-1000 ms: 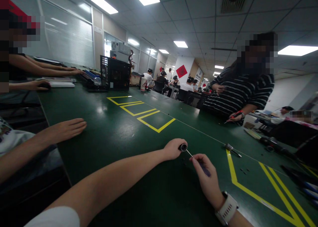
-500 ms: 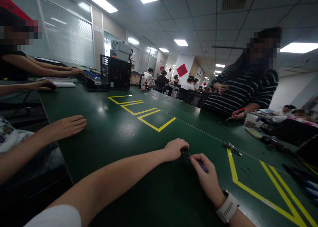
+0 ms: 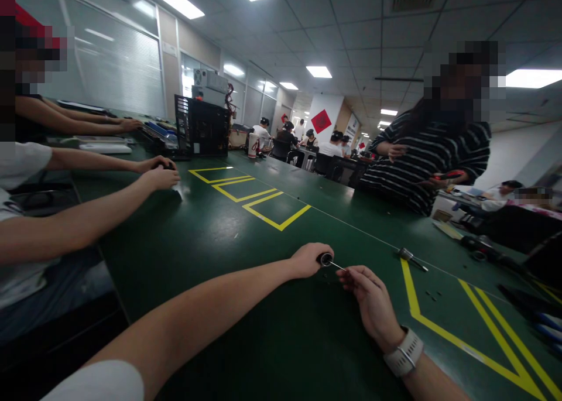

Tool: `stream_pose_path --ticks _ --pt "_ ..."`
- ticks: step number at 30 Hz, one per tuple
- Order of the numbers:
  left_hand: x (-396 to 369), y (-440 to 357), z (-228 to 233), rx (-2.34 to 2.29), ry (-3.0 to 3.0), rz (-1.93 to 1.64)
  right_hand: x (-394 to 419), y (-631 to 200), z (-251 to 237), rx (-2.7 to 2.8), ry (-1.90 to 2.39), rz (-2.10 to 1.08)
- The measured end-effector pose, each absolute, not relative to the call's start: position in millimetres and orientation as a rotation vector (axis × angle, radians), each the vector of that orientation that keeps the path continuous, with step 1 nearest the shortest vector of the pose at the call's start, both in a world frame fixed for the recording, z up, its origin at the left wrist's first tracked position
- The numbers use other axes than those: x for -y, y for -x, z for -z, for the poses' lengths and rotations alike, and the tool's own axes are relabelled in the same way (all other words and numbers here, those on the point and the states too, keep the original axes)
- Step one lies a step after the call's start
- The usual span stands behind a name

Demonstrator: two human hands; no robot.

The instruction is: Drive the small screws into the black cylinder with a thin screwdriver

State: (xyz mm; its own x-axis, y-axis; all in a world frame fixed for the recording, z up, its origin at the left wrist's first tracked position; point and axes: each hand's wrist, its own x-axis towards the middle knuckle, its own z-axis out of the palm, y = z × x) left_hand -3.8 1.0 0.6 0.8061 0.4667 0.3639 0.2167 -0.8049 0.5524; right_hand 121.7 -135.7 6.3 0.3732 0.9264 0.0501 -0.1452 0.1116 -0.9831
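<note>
My left hand (image 3: pixel 309 259) is closed around a small dark cylindrical part (image 3: pixel 325 259) with a shiny round end, held just above the green table (image 3: pixel 228 254). A thin metal shaft (image 3: pixel 338 266) runs from that part to my right hand (image 3: pixel 369 298), whose fingers pinch the tool; its handle is hidden in the hand. A white watch (image 3: pixel 404 354) is on my right wrist. Both hands are close together near the table's middle.
A screwdriver (image 3: pixel 410 258) lies beyond my right hand by yellow tape lines (image 3: pixel 443 336). A person in a striped top (image 3: pixel 432 161) stands across the table. Other people's arms (image 3: pixel 88 213) reach in from the left. A black crate (image 3: pixel 202 129) stands far back.
The neighbour's hand at left moved forward to join another hand near the yellow marks. The striped person raised the red tool. My right hand pulled back slightly, exposing the shaft.
</note>
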Motion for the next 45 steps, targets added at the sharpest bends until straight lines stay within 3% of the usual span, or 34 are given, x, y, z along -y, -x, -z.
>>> stream_pose_path --ticks 5,17,45 --pt "1.2 4.2 -4.0 -0.555 -2.579 -0.632 135.8 -121.1 -0.9 0.943 1.294 -0.829" --pt "-6.0 -0.4 6.0 -0.465 -2.472 -0.755 135.0 -123.8 -6.9 0.788 1.137 -0.999" --pt "-2.8 0.8 1.3 -0.563 -2.48 -0.659 136.0 -122.9 -7.7 0.73 1.133 -0.925"
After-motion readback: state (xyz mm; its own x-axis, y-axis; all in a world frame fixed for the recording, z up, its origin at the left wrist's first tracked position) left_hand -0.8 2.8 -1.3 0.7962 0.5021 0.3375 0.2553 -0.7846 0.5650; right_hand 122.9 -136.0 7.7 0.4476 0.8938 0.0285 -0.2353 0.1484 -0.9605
